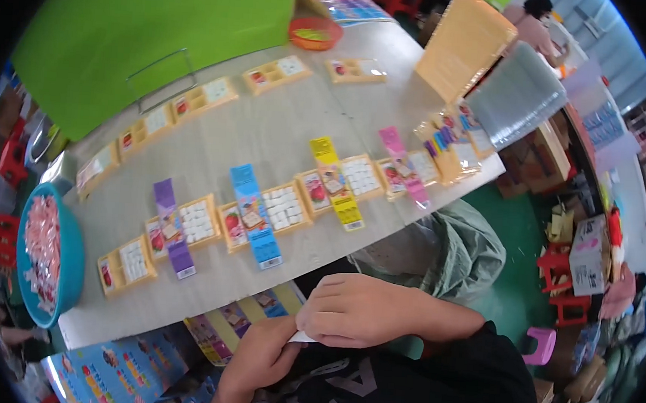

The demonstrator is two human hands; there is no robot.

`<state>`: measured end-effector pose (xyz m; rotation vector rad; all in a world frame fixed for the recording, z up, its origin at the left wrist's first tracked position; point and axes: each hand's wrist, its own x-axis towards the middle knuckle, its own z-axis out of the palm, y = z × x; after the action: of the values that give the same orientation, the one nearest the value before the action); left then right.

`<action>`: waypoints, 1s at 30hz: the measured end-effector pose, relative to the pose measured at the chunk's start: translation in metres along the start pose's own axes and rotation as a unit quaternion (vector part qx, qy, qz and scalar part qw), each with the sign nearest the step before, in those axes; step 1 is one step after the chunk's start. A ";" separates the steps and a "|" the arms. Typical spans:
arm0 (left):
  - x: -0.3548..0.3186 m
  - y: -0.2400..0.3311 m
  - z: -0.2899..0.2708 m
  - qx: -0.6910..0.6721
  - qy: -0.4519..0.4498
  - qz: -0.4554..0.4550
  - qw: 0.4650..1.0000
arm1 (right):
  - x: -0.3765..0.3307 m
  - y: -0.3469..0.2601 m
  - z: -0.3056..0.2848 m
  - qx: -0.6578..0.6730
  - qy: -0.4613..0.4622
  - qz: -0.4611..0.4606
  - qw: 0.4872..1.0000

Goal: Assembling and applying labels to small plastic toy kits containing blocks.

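My left hand and my right hand meet in front of my body, below the table's near edge. Both are closed on a small white flat piece, mostly hidden by the fingers; its kind does not show. Beyond them, several cream trays with white blocks line the table. Across these trays lie a purple card strip, a blue card strip, a yellow card strip and a pink card strip. The leftmost tray in this row has no strip on it.
A teal basin of pink wrapped packets stands left. A back row of trays runs below a green panel. At the right end are wrapped trays and a tall cream stack. A person sits far right.
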<state>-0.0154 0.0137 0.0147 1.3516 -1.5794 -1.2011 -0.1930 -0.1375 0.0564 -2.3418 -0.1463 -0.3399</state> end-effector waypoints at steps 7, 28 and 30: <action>0.005 -0.003 0.013 -0.010 0.044 -0.028 0.999 | -0.028 -0.007 -0.024 -0.020 0.034 0.101 0.994; 0.020 0.010 0.027 -0.074 0.036 0.003 0.997 | -0.248 0.101 -0.496 -0.521 0.161 0.557 0.627; 0.016 0.010 0.025 -0.069 0.039 -0.020 0.997 | -0.220 0.110 -0.474 -0.481 0.153 0.548 0.667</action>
<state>-0.0452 0.0028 0.0155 1.3288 -1.3943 -1.2421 -0.4766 -0.5499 0.2425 -2.7112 1.9754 -0.1701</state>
